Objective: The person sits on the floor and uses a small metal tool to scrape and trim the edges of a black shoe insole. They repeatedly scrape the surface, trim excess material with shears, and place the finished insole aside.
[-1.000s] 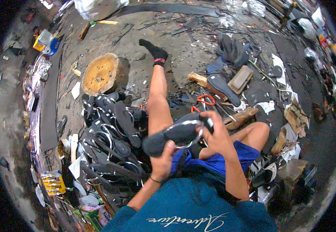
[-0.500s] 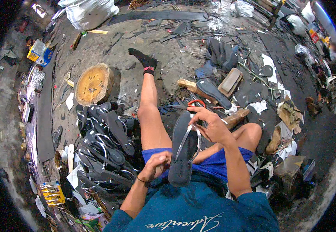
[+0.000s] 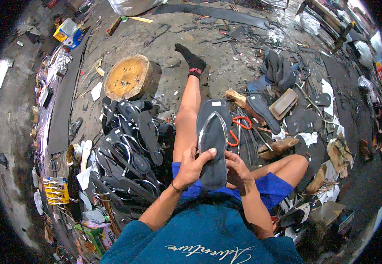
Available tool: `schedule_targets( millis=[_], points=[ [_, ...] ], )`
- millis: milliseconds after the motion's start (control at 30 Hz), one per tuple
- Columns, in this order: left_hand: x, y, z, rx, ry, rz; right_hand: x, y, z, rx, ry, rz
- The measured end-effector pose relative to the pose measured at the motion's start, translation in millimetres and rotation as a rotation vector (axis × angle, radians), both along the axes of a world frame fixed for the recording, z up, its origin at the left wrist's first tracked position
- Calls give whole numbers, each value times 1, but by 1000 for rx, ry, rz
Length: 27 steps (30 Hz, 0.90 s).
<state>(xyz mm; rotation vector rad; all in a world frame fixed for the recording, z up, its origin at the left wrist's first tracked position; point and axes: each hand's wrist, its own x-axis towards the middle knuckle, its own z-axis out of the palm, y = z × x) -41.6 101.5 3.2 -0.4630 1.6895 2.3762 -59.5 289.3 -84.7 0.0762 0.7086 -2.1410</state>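
Note:
Upright in front of my lap is a dark grey flip-flop (image 3: 213, 136) with a silver strap and a small white label near its toe end. My left hand (image 3: 192, 169) grips its left edge, thumb pressed on the top face and fingers behind. On the right edge, my right hand (image 3: 238, 169) holds the sole low down, its fingers partly hidden behind it. A heap of similar flip-flops (image 3: 127, 160) with silver straps lies by my left arm. Just right of the held flip-flop rests a tool with red loop handles (image 3: 242, 123).
A round wooden block (image 3: 128, 78) stands beyond the heap. Right of my outstretched leg lie a loose dark sole (image 3: 262, 112), a rectangular block (image 3: 284, 104) and wooden pieces (image 3: 279, 148). Scraps and dark strips (image 3: 217, 15) litter the floor. A yellow box (image 3: 56, 191) stands far left.
My left hand has come up from my lap onto the flip-flop. The right hand has left the strap for the lower right edge. The strap side now faces me, and the view has shifted.

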Motion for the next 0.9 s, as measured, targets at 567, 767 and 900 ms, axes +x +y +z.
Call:
schedule_targets(
  millis=[567,767,900],
  points=[
    [158,-171,86,-1146,-63,706,-162,125,-131,2290,845,2],
    [144,-148,81,-1453,109,801,-156,112,-126,1760,584,-230],
    [28,-65,35,-1026,215,282,-77,23,-52,1287,934,-372]
  ],
)
